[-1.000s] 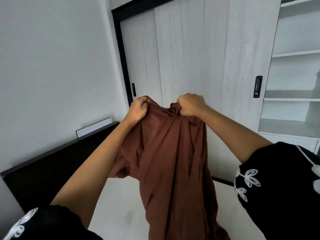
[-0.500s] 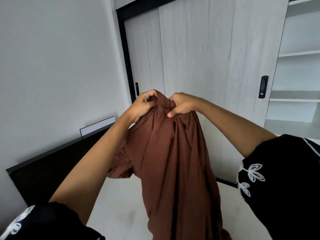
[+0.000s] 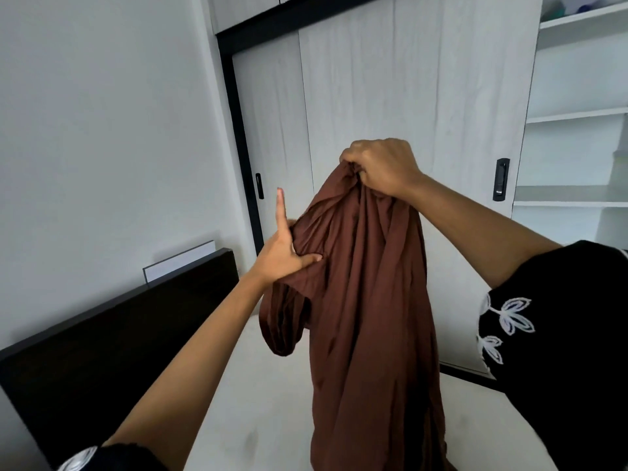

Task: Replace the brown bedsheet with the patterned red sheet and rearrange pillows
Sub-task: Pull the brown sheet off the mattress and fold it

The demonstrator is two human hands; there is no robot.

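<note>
Black sleeves (image 3: 557, 334) with white leaf embroidery fill the lower corners of the frame. The brown bedsheet (image 3: 367, 300) hangs bunched at centre over the pale bare mattress (image 3: 265, 402). The left hand (image 3: 283, 251) is open, fingers spread, thumb pressing a fold; the right hand (image 3: 384, 166), higher, is fisted around the gathered top. Behind stand a dark headboard (image 3: 102, 341) at left and wardrobe doors (image 3: 407, 96).

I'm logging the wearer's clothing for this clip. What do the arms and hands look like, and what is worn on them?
Both forearms are bare, as are the left hand and right hand: no gloves, watch or rings visible. Short black sleeves cover the upper arms. The right sleeve carries white embroidered leaf shapes on a stem near its edge; the left sleeve shows a similar white motif, mostly cut off by the frame edge.
</note>
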